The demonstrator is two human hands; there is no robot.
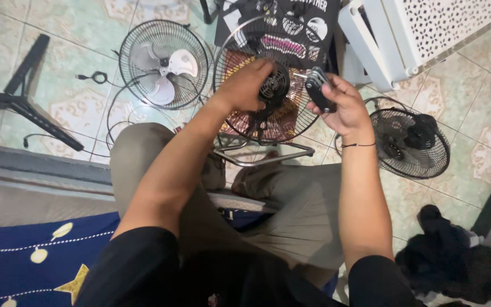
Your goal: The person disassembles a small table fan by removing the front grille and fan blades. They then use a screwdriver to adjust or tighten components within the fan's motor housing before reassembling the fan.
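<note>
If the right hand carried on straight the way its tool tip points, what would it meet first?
The right hand holds a folding multi-tool whose metal tip points left, toward the black motor housing on the fan grille that the left hand grips. The housing would likely come first, though depth is unclear.

Left hand (244, 85) covers part of the fan motor housing (274, 85). Black folding tool (318, 90) half buried in right hand (342, 105); tip too small to identify. White crate (427, 34) cut off at top edge.

Home floor used as repair spot: patterned tiles (473, 85), star-print bedding (24, 261), dismantled fans (163, 63) scattered.
</note>
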